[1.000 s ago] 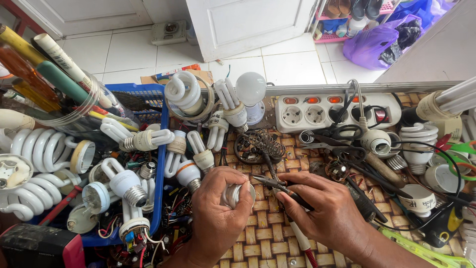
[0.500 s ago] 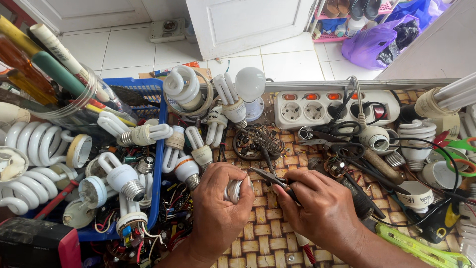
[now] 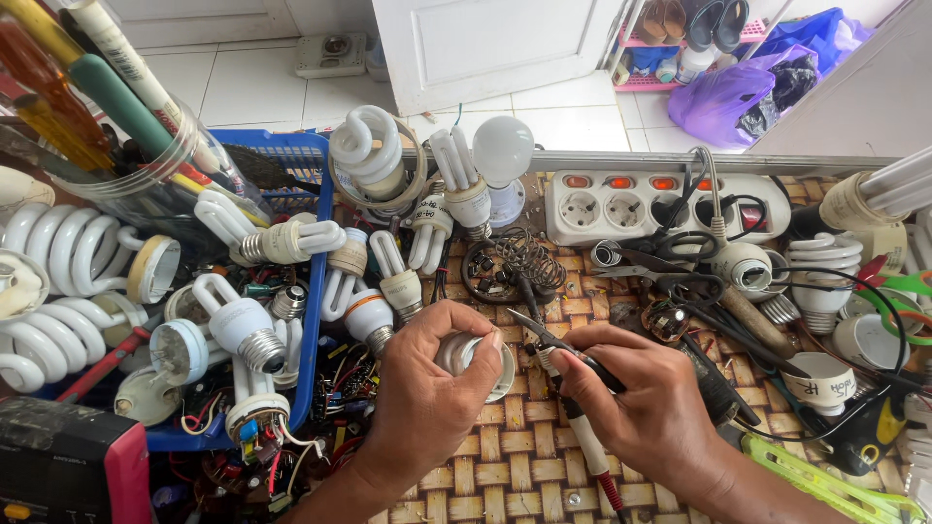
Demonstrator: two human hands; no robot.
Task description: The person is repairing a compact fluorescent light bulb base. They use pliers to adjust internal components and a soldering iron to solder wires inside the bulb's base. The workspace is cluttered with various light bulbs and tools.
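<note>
gripping white, metal-capped bulb base (image 3: 476, 357)

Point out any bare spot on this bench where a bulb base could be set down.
Bare woven mat shows between the left hand and right hand. The blue basket, the power strip area and the right edge are crowded.

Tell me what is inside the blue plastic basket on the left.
The blue plastic basket holds white spiral lamps, a loose screw base and small circuit boards with coloured wires. Its bottom and lower layers are covered by the pile.
</note>
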